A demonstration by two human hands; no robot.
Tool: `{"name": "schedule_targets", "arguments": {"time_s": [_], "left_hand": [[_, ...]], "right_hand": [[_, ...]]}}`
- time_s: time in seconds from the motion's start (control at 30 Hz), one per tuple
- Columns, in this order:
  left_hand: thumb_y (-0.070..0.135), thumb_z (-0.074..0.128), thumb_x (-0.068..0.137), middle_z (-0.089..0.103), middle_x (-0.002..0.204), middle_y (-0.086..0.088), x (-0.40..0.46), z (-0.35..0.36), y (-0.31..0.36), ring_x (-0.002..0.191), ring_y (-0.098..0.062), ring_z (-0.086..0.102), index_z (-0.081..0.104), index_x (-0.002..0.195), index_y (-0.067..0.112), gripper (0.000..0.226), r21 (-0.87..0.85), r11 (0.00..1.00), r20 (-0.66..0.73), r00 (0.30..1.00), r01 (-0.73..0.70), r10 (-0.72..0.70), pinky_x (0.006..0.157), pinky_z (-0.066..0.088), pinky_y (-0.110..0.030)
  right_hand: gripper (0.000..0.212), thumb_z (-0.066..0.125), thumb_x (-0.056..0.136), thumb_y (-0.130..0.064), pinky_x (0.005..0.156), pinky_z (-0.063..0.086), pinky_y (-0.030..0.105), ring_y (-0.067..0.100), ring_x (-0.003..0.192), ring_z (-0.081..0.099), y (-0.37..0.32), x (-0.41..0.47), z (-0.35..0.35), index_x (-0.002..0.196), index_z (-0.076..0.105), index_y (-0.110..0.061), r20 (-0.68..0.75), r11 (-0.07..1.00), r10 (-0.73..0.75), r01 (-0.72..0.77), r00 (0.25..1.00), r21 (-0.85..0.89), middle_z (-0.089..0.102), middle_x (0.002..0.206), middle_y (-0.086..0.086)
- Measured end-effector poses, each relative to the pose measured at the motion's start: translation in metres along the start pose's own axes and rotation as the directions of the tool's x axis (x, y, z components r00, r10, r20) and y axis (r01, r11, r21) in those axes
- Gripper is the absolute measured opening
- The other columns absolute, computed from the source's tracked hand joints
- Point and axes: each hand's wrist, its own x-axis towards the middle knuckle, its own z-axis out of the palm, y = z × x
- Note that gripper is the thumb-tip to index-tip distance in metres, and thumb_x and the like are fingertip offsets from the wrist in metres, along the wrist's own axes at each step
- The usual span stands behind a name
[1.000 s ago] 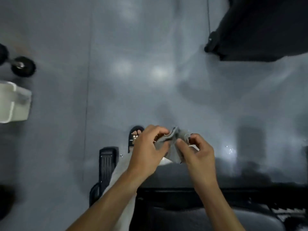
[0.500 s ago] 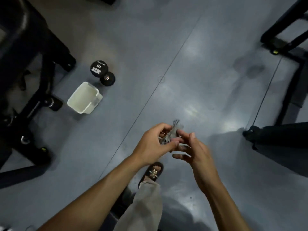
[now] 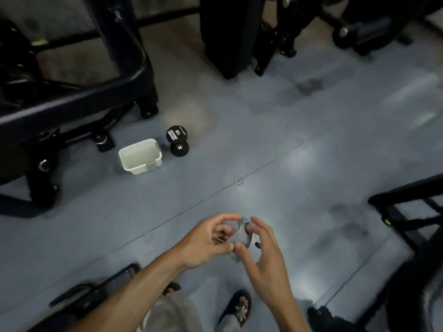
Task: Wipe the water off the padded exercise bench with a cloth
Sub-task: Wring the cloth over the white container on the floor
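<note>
A small grey cloth is bunched between both hands, low in the middle of the head view, above the grey floor. My left hand pinches its left side with curled fingers and thumb. My right hand holds the right side, fingers curved round it and thumb touching the left thumb. Most of the cloth is hidden by the fingers. The padded bench top is not clearly in view; dark frame parts show at the right edge.
A white plastic tub stands on the floor at mid left, a black dumbbell right beside it. Dark gym machine frames fill the left and top. My sandalled feet and a black step sit at the bottom.
The view has swung from the bench toward the gym machines; tub and dumbbell now sit nearer the middle. Both hands keep working the bunched cloth between them.
</note>
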Motion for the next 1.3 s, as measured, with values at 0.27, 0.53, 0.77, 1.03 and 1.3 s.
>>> {"name": "schedule_targets", "arguments": {"time_s": [0.27,0.53,0.77,1.03,1.3], "left_hand": [[0.009,0.079,0.086,0.066,0.096,0.001,-0.03,-0.026,0.037,0.095,-0.012,0.064,0.068,0.129,0.031,0.05,-0.039,0.987,-0.45,0.885,-0.155,0.121,0.09,0.052,-0.026],[0.017,0.08,0.089,0.07,0.106,0.01,-0.033,-0.112,0.047,0.103,-0.007,0.057,0.069,0.121,0.044,0.043,0.187,0.977,-0.647,0.736,-0.104,0.202,0.081,0.048,-0.013],[0.026,0.078,0.089,0.068,0.111,0.02,-0.002,-0.257,0.076,0.106,-0.008,0.06,0.064,0.126,0.042,0.042,0.273,0.961,-0.671,0.71,-0.033,0.215,0.093,0.05,-0.031],[0.019,0.076,0.09,0.068,0.115,0.016,0.044,-0.387,0.138,0.102,0.015,0.051,0.066,0.127,0.032,0.04,0.472,0.881,-0.565,0.754,-0.038,0.336,0.089,0.037,-0.006],[0.025,0.079,0.088,0.054,0.111,0.015,0.111,-0.515,0.153,0.096,0.004,0.053,0.065,0.126,0.026,0.04,0.471,0.879,-0.754,0.55,0.07,0.36,0.083,0.041,-0.012]], "right_hand": [[0.016,0.061,0.102,-0.027,0.072,0.046,0.012,-0.003,0.077,0.065,-0.066,0.091,-0.001,0.118,0.064,-0.023,0.521,0.982,-0.189,0.173,0.832,0.08,0.069,0.081,-0.027],[0.031,0.047,0.106,-0.044,0.097,0.056,0.035,0.014,0.107,0.071,-0.162,0.18,0.083,0.116,0.072,-0.029,0.829,0.995,-0.063,-0.034,0.556,0.098,0.076,0.112,-0.005],[0.058,0.057,0.093,-0.065,0.09,0.06,0.053,0.034,0.099,0.073,-0.235,0.295,0.176,0.099,0.076,-0.011,0.863,0.992,0.112,-0.112,0.492,-0.065,0.074,0.099,0.022],[0.025,0.065,0.094,-0.006,0.1,0.054,0.057,0.04,0.111,0.069,-0.318,0.428,0.241,0.118,0.068,0.002,0.961,0.97,0.157,-0.217,0.228,-0.107,0.063,0.121,0.034],[0.025,0.06,0.098,-0.009,0.056,0.053,0.029,0.018,0.066,0.061,-0.374,0.559,0.332,0.079,0.074,-0.02,0.961,0.959,0.228,-0.207,0.159,-0.193,0.057,0.072,0.011]]}}
